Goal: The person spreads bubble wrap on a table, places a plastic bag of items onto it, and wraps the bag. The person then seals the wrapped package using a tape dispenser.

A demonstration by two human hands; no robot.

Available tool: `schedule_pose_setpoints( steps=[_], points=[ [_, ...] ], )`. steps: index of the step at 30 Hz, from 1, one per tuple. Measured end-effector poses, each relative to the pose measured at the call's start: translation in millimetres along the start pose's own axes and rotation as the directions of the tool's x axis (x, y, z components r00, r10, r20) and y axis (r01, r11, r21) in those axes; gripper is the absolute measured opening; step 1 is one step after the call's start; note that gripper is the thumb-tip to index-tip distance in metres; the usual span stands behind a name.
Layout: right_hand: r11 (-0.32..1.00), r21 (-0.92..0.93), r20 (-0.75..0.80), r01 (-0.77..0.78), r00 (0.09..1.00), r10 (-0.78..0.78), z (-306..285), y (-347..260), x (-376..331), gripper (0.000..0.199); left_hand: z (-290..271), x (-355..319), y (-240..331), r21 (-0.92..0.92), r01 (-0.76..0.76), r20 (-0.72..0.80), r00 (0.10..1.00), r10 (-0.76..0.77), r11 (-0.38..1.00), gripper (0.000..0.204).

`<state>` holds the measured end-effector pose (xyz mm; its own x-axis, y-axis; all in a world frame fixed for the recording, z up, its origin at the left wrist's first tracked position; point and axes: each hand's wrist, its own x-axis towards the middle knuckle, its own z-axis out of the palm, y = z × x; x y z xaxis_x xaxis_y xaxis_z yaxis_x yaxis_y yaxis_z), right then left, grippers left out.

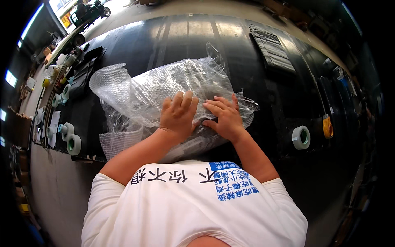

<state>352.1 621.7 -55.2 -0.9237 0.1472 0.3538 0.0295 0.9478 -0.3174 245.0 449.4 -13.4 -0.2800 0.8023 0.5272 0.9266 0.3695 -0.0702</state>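
A bundle wrapped in clear bubble wrap lies on the black table in front of me. My left hand presses flat on its near side, fingers together and pointing away. My right hand lies beside it, fingers spread, pressing the wrap down over something dark underneath. A loose flap of bubble wrap hangs toward the table's near left edge. What is inside the wrap is mostly hidden.
A white tape roll and a yellow roll stand at the right. Several tape rolls line the left edge. A dark slatted panel lies at the far right. Clutter sits on a shelf at the left.
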Motion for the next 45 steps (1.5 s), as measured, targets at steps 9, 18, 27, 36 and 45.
schedule_pose_setpoints(
  steps=[9, 18, 27, 36, 45],
  points=[
    [0.971, 0.075, -0.157, -0.226, 0.959, 0.235, 23.2, -5.3, -2.7, 0.102, 11.8, 6.3, -9.7, -0.46, -0.146, -0.127, 0.987, 0.098, 0.876, 0.018],
    [0.96, -0.28, -0.389, 0.018, 0.912, -0.131, 30.4, -6.3, -5.5, 0.054, 29.1, -21.2, 11.5, -0.314, -0.252, -0.065, 0.968, 0.244, 0.916, 0.015],
    [0.969, -0.246, -0.076, 0.024, 0.996, -0.044, -15.6, 18.4, -78.7, 0.034, 14.5, -23.7, 21.4, -0.395, -0.135, 0.191, 0.956, 0.225, 0.909, 0.046],
    [0.78, -0.176, -0.683, -0.6, 0.645, 0.342, -191.2, 253.1, -213.6, 0.038, 32.6, -52.9, 24.1, -0.156, -0.032, 0.366, 0.927, 0.088, 0.987, 0.087],
    [-0.021, -0.209, -0.449, -0.978, 0.077, 0.89, -239.3, 513.1, -328.6, 0.068, 18.0, -67.3, 20.2, -0.112, 0.001, 0.458, 0.888, 0.051, 0.994, 0.086]
  ],
)
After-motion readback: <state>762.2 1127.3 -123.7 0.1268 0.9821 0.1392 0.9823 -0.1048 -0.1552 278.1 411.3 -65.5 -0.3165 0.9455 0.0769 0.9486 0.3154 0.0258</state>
